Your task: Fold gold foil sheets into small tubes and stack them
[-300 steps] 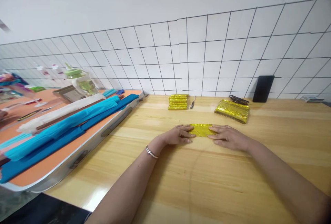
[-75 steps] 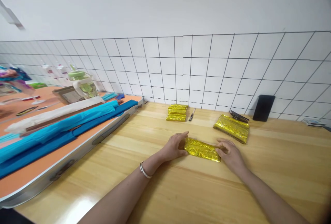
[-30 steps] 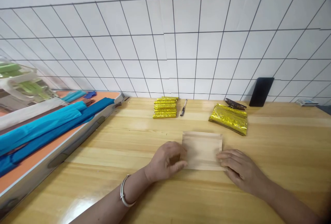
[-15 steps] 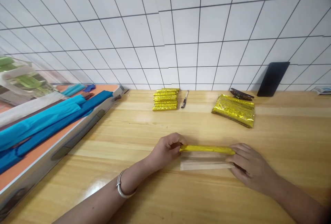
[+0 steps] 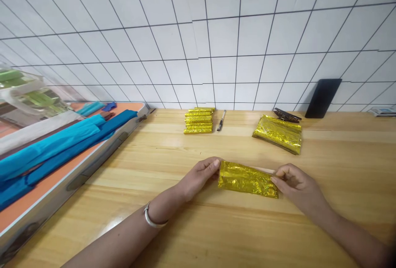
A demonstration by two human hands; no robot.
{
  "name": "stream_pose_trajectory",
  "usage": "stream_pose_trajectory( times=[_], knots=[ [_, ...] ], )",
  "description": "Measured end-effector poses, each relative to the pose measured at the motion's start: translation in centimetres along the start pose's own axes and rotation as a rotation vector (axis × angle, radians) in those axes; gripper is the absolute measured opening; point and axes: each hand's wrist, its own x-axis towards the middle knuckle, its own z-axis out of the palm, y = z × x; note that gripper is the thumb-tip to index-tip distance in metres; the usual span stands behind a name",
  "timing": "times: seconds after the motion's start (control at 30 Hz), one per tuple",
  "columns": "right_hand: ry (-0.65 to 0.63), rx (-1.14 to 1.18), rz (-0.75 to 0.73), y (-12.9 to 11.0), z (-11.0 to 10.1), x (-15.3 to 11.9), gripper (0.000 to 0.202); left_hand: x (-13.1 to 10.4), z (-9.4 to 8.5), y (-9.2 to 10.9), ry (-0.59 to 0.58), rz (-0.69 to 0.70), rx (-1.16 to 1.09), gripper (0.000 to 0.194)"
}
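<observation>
A shiny gold foil packet is stretched between my two hands above the wooden table, its gold face showing. My left hand pinches its left end, thumb on top. At the upper right corner, my right hand grips the packet between thumb and fingers. A pale strip shows along the packet's top edge near my right hand. Behind, several narrow gold rolls lie in a stack, and a pile of flat gold packets rests further right.
A pen lies beside the rolls. Behind the gold pile are a dark hair clip and a black phone-like slab leaning on the tiled wall. Blue cloths and a clear container occupy the left side.
The packet has turned from a narrow gold edge with a clear-brown face below to a broad gold face. My right hand has shifted its grip to the upper corner. The view has moved slightly.
</observation>
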Motion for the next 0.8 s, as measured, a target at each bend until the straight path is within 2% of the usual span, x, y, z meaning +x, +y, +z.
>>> stream_pose_trajectory(
  times=[0.13, 0.23, 0.3, 0.4, 0.5, 0.57, 0.63, 0.7, 0.8],
  knots=[
    [0.021, 0.182, 0.100, 0.8, 0.1, 0.8, 0.025, 0.7, 0.2, 0.1, 0.022, -0.051, -0.199, 0.046],
    [0.037, 0.217, 0.134, 1.1, 0.2, 1.4, 0.034, 1.1, 0.6, -0.2, 0.062, -0.041, -0.175, 0.056],
    [0.022, 0.183, 0.096, 1.0, 0.3, 1.9, 0.038, 1.4, 0.9, -0.4, 0.118, -0.046, -0.141, 0.061],
    [0.115, -0.013, -0.063, 0.5, 0.6, 2.7, 0.040, 1.7, 0.9, -0.8, 0.216, -0.051, -0.149, 0.056],
    [0.207, -0.366, -0.365, -0.7, 0.7, 2.9, 0.041, 1.8, 0.6, -0.8, 0.288, -0.058, -0.211, 0.054],
    [0.132, -0.573, -0.586, -1.6, 0.7, 2.6, 0.044, 1.8, 0.4, -0.7, 0.308, -0.090, -0.234, 0.053],
    [0.058, -0.722, -0.737, -2.1, 0.9, 2.3, 0.042, 1.7, 0.3, -0.4, 0.305, -0.126, -0.245, 0.053],
    [0.025, -0.798, -0.813, -2.2, 1.1, 2.3, 0.037, 1.6, 0.5, 0.0, 0.290, -0.152, -0.258, 0.052],
    [0.002, -0.780, -0.849, -2.2, 1.3, 2.7, 0.032, 1.4, 0.7, 0.2, 0.256, -0.171, -0.260, 0.051]
  ],
)
